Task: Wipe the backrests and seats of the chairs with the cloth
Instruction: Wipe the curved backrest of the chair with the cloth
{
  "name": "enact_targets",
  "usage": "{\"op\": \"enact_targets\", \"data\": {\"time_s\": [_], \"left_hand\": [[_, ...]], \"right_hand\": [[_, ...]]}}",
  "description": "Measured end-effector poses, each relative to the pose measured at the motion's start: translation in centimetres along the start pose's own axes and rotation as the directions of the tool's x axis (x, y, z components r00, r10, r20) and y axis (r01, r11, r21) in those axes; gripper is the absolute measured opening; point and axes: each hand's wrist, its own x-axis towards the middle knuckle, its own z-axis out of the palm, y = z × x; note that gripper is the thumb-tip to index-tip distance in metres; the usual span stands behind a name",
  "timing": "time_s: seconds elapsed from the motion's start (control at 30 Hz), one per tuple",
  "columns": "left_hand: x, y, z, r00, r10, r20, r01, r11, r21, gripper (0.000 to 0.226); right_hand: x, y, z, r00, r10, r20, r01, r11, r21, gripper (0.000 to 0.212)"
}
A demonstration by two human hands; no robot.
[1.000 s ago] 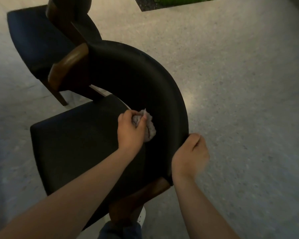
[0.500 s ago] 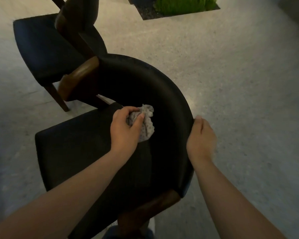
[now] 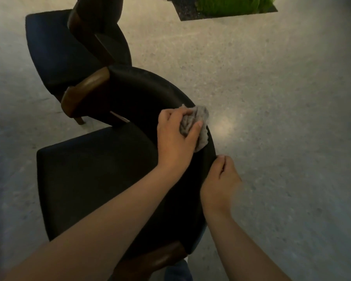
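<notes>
Chairs standing side by side on speckled floor (image 3: pixel 292 118): far chair (image 3: pixel 55 49) upper left, near seat (image 3: pixel 93 175) below, both dark-padded. Left hand (image 3: pixel 176 138) reaching across seat, fingers clamping crumpled grey cloth (image 3: pixel 200 118) against top of curved backrest (image 3: pixel 150 92). Right hand (image 3: pixel 221 179) gripping backrest's outer rim, thumb on edge. Green plant bed (image 3: pixel 235 5) showing upper right.

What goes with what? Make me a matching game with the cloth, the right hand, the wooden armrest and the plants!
1 cloth
2 right hand
3 wooden armrest
4 plants

A green, at the top edge of the view
B brown
C gray, bunched in the left hand
D gripping the backrest edge

Pairs: 1-C, 2-D, 3-B, 4-A
</notes>
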Motion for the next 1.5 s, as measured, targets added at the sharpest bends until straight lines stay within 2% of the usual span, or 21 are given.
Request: {"op": "enact_targets", "data": {"time_s": [0.17, 0.27, 0.4, 0.47, 0.57, 0.67, 0.77, 0.83, 0.9, 1.07, 1.1, 1.27, 1.5], "left_hand": [[0.4, -0.5, 1.8, 0.994, 0.112, 0.001, -0.108, 0.964, 0.244, 0.036], [0.3, -0.5, 2.2, 0.989, 0.148, -0.022, -0.138, 0.961, 0.241, 0.032], [-0.4, -0.5, 2.2, 0.965, 0.255, 0.064, -0.263, 0.943, 0.206, 0.026], [-0.1, -0.9, 1.9, 0.965, 0.253, 0.072, -0.262, 0.944, 0.201, 0.025], [0.4, -1.3, 2.0, 0.984, 0.180, -0.006, -0.176, 0.972, 0.156, 0.022], [0.4, -2.2, 2.1, 0.988, -0.003, -0.155, 0.010, 0.999, 0.042, 0.019], [-0.2, -4.3, 2.2, 0.955, -0.175, -0.239, 0.178, 0.984, -0.012, 0.010], [-0.9, -5.7, 2.1, 0.931, -0.274, -0.239, 0.277, 0.961, -0.024, 0.010], [-1.4, -6.4, 1.7, 0.921, -0.312, -0.233, 0.314, 0.949, -0.029, 0.010], [-1.3, -4.3, 2.1, 0.967, -0.106, -0.230, 0.089, 0.993, -0.081, 0.008], [-1.4, -4.0, 2.5, 0.972, -0.094, -0.215, 0.079, 0.994, -0.076, 0.006], [-1.9, -6.0, 3.5, 0.931, -0.271, -0.243, 0.243, 0.960, -0.139, 0.011], [-3.5, -14.0, 2.2, 0.847, -0.527, -0.073, 0.527, 0.850, -0.016, 0.009]], "right_hand": [[0.0, 0.1, 0.0, 1.000, -0.006, 0.012, 0.006, 1.000, 0.011, 0.034], [0.0, 0.0, 0.0, 1.000, -0.012, 0.006, 0.012, 1.000, 0.013, 0.033], [0.0, 0.0, 0.0, 1.000, -0.011, 0.010, 0.011, 1.000, 0.002, 0.032], [0.0, 0.0, 0.0, 1.000, -0.014, 0.004, 0.014, 1.000, 0.002, 0.033], [0.0, 0.1, 0.0, 1.000, -0.004, 0.004, 0.004, 1.000, 0.019, 0.034], [0.0, 0.2, 0.0, 1.000, -0.004, 0.003, 0.004, 1.000, 0.012, 0.034], [0.0, 0.2, 0.0, 1.000, -0.007, -0.005, 0.007, 1.000, -0.004, 0.033], [0.0, 0.3, 0.0, 1.000, 0.006, 0.003, -0.006, 1.000, 0.003, 0.033], [0.0, 0.3, 0.0, 1.000, 0.012, 0.007, -0.012, 1.000, 0.008, 0.034], [0.1, 0.3, 0.0, 1.000, 0.011, -0.008, -0.011, 1.000, 0.012, 0.034], [0.1, 0.3, 0.0, 1.000, 0.011, -0.006, -0.011, 1.000, 0.013, 0.034], [0.0, 0.3, 0.1, 1.000, 0.013, -0.004, -0.013, 1.000, 0.015, 0.034], [0.0, 0.3, -0.1, 1.000, 0.000, 0.030, -0.002, 0.998, 0.063, 0.038]]}}
